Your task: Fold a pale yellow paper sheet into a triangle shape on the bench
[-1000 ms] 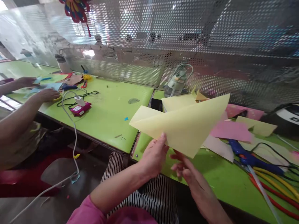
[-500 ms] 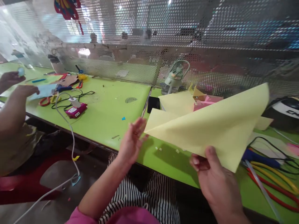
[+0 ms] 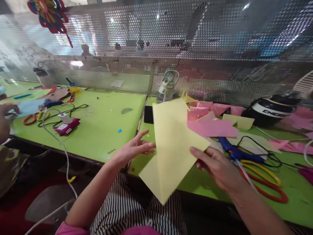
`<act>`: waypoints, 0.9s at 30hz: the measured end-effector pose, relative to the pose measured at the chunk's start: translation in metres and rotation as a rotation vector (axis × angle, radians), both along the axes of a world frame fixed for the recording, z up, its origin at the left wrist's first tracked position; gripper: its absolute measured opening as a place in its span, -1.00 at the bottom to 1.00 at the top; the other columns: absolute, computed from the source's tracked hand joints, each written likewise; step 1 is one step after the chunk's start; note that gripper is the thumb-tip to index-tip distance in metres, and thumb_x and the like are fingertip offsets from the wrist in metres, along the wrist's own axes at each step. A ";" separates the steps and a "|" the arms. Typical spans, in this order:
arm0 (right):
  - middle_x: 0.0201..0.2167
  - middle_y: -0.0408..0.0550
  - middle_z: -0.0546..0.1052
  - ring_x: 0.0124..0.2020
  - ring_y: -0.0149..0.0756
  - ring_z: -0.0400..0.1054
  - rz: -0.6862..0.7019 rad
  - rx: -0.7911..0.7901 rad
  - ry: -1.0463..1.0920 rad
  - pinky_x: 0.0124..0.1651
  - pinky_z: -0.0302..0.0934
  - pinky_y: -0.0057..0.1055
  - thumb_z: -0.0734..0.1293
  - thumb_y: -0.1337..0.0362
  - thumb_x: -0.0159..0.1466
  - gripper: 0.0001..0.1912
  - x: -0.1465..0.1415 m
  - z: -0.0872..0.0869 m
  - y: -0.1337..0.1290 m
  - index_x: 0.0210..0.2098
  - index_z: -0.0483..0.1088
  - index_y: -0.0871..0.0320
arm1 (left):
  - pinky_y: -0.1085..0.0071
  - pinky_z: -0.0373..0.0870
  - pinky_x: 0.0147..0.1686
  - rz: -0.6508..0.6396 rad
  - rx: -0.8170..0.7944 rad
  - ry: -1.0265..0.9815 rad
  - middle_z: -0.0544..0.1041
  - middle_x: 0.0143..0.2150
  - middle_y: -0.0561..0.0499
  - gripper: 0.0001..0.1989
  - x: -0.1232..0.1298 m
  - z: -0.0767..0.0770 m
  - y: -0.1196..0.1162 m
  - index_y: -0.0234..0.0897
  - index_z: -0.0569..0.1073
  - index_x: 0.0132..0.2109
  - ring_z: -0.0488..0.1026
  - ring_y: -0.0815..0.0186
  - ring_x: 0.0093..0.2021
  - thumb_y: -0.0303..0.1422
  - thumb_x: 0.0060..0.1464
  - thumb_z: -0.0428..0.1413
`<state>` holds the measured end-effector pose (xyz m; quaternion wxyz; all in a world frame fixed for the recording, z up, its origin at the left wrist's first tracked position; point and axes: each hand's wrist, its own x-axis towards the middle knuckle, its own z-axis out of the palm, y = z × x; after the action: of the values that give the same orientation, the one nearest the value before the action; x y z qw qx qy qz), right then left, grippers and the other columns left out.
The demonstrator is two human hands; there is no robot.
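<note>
A folded sheet of pale yellow paper [image 3: 174,140] is pinched at its right corner by my right hand [image 3: 212,164], thumb on top. It hangs above the table's front edge, one flap pointing down toward my lap. My left hand [image 3: 134,148] is just left of the paper, fingers apart and holding nothing; whether its fingertips touch the paper I cannot tell. Behind the paper lie a black phone [image 3: 148,114] and pink paper pieces [image 3: 212,128]. To the right of my right hand are a blue glue gun [image 3: 238,152] and scissors with red and yellow handles [image 3: 269,192].
The green table [image 3: 105,124] runs along a perforated metal screen [image 3: 127,39]. A water bottle [image 3: 167,87] and a black bag [image 3: 267,111] stand at the back. To the left are a magenta power adapter [image 3: 67,126], a white cable [image 3: 65,148] and a co-worker's hand [image 3: 8,109].
My right hand has turned the yellow paper, so its point now hangs downward instead of leftward. My left hand has shifted slightly left. The view has swung to the right.
</note>
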<state>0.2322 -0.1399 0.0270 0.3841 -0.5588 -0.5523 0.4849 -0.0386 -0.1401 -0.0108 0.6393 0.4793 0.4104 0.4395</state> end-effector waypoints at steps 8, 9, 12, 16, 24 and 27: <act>-0.63 -0.15 0.46 -0.58 -0.33 0.30 0.167 0.064 -0.035 -0.48 0.25 -0.37 0.49 -0.11 0.05 -0.58 -0.016 0.010 -0.014 -0.55 0.44 0.12 | 0.48 0.43 -0.30 0.023 -0.156 -0.391 0.57 -0.32 0.03 -0.56 0.030 -0.006 -0.002 -0.27 0.54 -0.05 0.51 0.42 -0.38 -0.38 -0.12 0.43; -0.52 -0.11 0.56 -0.48 -0.25 0.40 0.157 0.098 0.009 -0.38 0.34 -0.31 0.49 -0.09 0.06 -0.61 -0.019 0.014 -0.017 -0.41 0.51 0.12 | 0.51 0.43 -0.33 0.044 -0.178 -0.459 0.58 -0.32 0.03 -0.61 0.034 -0.008 -0.004 -0.28 0.55 -0.11 0.51 0.44 -0.39 -0.39 -0.12 0.43; -0.20 -0.02 0.65 -0.23 -0.12 0.51 0.185 0.201 -0.011 -0.16 0.41 -0.21 0.46 -0.08 0.11 -0.50 -0.026 0.023 -0.023 -0.06 0.51 0.07 | 0.51 0.48 -0.27 0.154 -0.190 -0.637 0.62 -0.23 0.01 -0.69 0.046 -0.012 -0.011 -0.29 0.55 -0.18 0.55 0.44 -0.34 -0.37 -0.09 0.42; -0.33 -0.10 0.64 -0.33 -0.20 0.50 0.239 0.291 -0.300 -0.28 0.38 -0.31 0.35 -0.08 0.23 -0.65 -0.028 0.020 -0.028 -0.21 0.51 0.04 | 0.60 0.49 -0.26 0.375 -0.178 -0.840 0.62 -0.24 0.15 -0.76 0.056 -0.015 -0.014 -0.21 0.52 -0.21 0.56 0.51 -0.33 -0.44 -0.03 0.38; -0.51 -0.19 0.57 -0.50 -0.29 0.44 0.205 0.552 -0.575 -0.46 0.23 -0.37 0.25 -0.04 0.33 -0.66 -0.024 0.005 -0.029 -0.44 0.42 0.01 | 0.61 0.47 -0.07 0.573 -0.182 -0.979 0.63 -0.21 0.18 -0.85 0.060 -0.018 -0.009 -0.17 0.51 -0.17 0.57 0.56 -0.24 -0.52 0.16 0.22; -0.58 -0.19 0.51 -0.54 -0.30 0.39 0.139 0.824 -0.648 -0.44 0.20 -0.34 0.24 0.04 0.37 -0.68 -0.021 0.005 -0.028 -0.46 0.39 0.01 | 0.51 0.46 -0.03 0.519 -0.141 -0.897 0.61 -0.13 0.13 -0.82 0.050 -0.019 -0.009 -0.14 0.50 -0.13 0.56 0.48 -0.16 -0.48 0.13 0.25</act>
<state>0.2115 -0.1680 0.0315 0.3483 -0.4449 -0.8233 0.0543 0.0119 -0.1489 -0.0298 0.6532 0.0823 0.2300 0.7167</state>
